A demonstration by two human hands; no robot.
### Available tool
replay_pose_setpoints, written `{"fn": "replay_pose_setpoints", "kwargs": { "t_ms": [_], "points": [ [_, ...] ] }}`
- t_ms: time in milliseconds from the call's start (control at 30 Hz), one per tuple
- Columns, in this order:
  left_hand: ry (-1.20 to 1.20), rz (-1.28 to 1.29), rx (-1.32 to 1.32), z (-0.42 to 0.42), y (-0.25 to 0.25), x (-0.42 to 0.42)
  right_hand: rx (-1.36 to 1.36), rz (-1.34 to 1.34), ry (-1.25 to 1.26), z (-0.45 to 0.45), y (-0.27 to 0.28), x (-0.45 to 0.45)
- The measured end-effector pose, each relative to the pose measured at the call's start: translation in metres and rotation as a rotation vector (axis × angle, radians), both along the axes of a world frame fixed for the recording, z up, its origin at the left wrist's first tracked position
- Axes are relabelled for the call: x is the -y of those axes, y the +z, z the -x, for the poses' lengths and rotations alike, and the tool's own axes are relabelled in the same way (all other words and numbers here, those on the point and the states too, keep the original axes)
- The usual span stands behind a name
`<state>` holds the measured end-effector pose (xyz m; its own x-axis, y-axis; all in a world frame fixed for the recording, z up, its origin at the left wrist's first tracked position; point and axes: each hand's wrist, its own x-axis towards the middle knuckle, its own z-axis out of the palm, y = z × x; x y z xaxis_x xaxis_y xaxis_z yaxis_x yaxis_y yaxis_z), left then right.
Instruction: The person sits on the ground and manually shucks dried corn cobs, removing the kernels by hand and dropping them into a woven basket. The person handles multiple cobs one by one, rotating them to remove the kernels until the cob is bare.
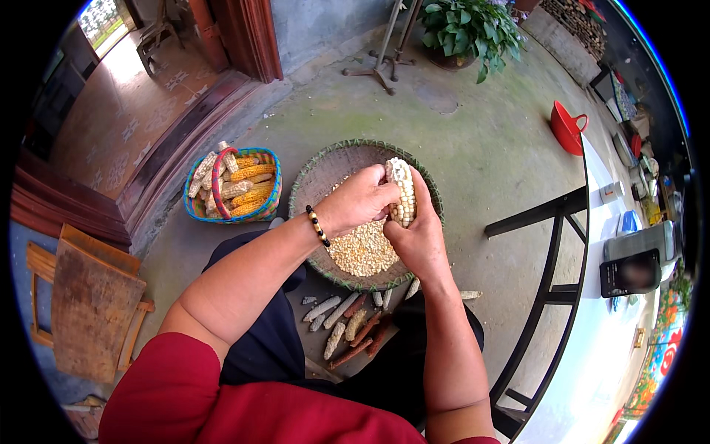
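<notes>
A pale ear of corn (404,194) stands nearly upright between my hands, its upper end stripped of kernels and its lower part still covered. My right hand (419,241) grips it from the right and below. From the left, my left hand (358,197) holds it with the thumb against the kernels; its other fingers are partly hidden. Both hands are above a round woven basket (312,166) with a green-laced rim. Loose corn kernels (363,252) lie heaped inside. Several bare cobs (348,326), pale and reddish, are scattered on the floor between my legs.
To the left stands a colourful woven handled basket (271,212) of white and yellow corn ears. A wooden chair (91,305) is at lower left. On the right, a white-topped table (571,361) carries a phone (615,277). A red plastic container (564,130) and a potted plant (463,33) are farther off.
</notes>
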<state>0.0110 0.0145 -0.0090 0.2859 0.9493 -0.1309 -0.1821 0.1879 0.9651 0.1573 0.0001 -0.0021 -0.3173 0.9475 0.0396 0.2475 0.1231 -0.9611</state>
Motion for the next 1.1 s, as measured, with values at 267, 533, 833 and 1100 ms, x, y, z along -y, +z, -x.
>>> {"fn": "replay_pose_setpoints", "kwargs": {
  "t_ms": [267, 533, 833, 1100],
  "points": [
    [0.056, 0.028, 0.044, -0.003, -0.001, 0.000, -0.018, 0.040, -0.029, 0.000, -0.008, -0.004],
    [0.018, 0.032, 0.037, 0.000, 0.007, 0.000, -0.051, 0.077, -0.010, -0.001, -0.005, -0.004],
    [0.015, 0.044, -0.023, -0.002, 0.003, 0.001, -0.006, -0.042, 0.014, -0.003, -0.005, 0.000],
    [0.042, 0.066, 0.111, -0.001, -0.007, -0.004, -0.009, 0.017, -0.034, -0.001, -0.001, -0.001]
  ]
}}
